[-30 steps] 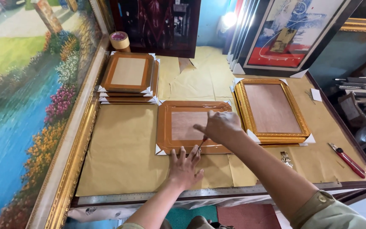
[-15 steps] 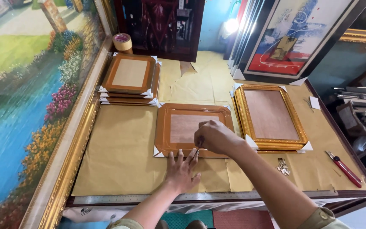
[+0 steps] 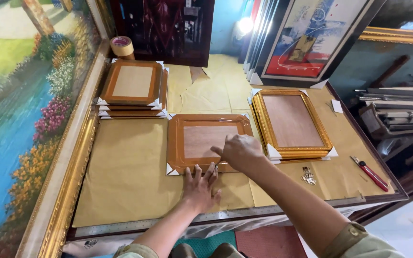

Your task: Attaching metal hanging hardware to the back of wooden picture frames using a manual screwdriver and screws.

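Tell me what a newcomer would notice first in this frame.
Probably the big bright landscape painting in its gold frame along the left edge of the table. Next, the two hands at the centre: the left hand flat at the near edge of a brown picture frame, the right hand on top of it. A gold frame lies to the right.

Bench [image 3: 135, 191]: covered in tan paper sheets, metal ruler strip along its near edge. Left of the bench: large landscape painting [image 3: 20, 110] in a gilt frame, leaning. Beyond the bench: dark carved panel [image 3: 168, 28] and blue wall [image 3: 228, 24] with a bright light spot. Right of the bench: stacked framed pictures [image 3: 307, 38], dark shelving with mouldings.
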